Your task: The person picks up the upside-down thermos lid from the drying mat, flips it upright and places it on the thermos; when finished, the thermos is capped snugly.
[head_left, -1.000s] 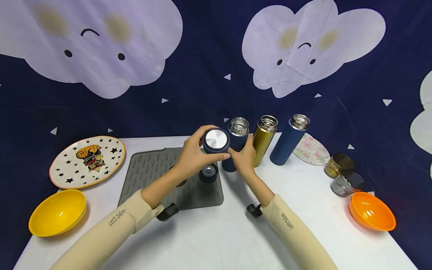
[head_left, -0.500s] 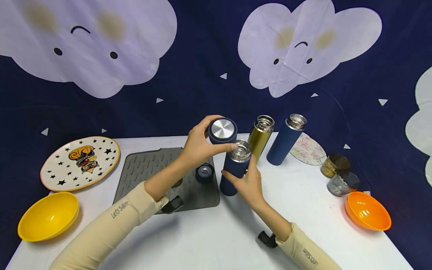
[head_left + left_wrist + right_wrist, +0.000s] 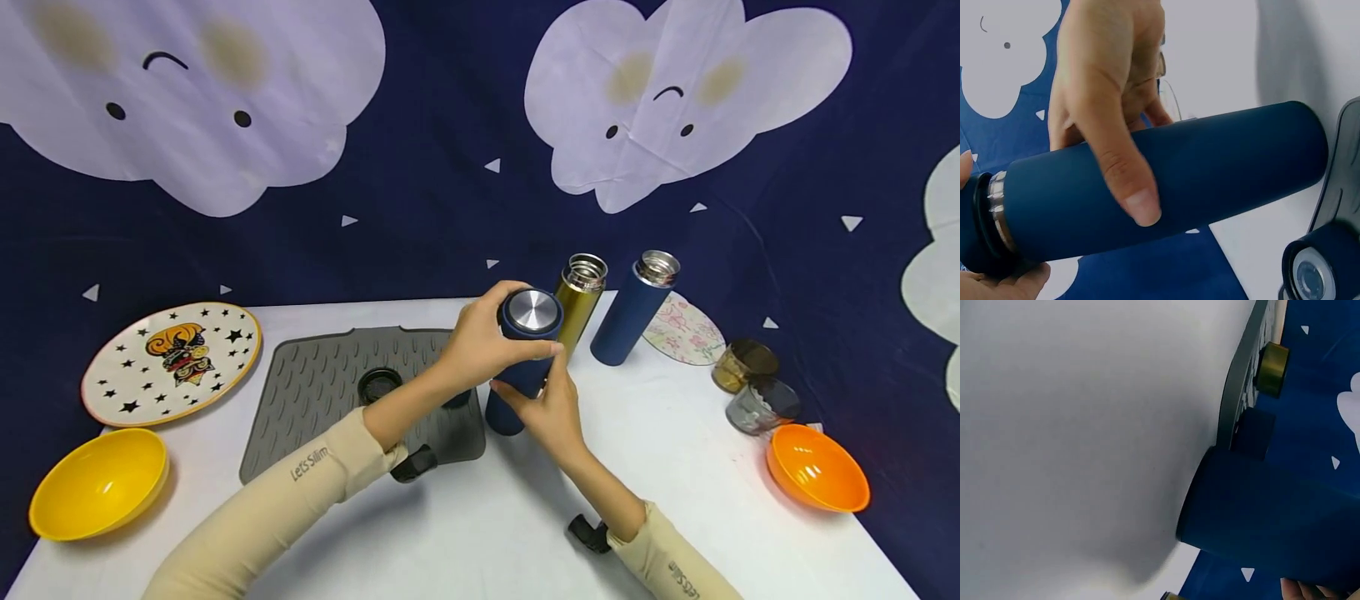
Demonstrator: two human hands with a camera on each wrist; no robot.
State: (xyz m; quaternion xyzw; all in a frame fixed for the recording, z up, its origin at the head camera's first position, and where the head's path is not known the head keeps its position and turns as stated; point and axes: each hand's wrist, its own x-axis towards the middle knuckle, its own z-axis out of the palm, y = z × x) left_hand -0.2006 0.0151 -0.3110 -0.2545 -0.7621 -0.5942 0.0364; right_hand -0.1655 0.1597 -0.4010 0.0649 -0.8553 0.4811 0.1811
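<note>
With the left hand (image 3: pixel 480 342) curled round the cap (image 3: pixel 531 312) atop the navy flask (image 3: pixel 517 385) clasped below by the right hand (image 3: pixel 551 408), a crooked cap may cross-thread or tip the flask on the bench (image 3: pixel 480 517).

That dark blue flask (image 3: pixel 517 383) has a soft matt coating with a shiny steel neck ring, its navy cap (image 3: pixel 531 313) wears a brushed metal disc, and the ribbed grey mat (image 3: pixel 330 392) looks rubbery.
</note>
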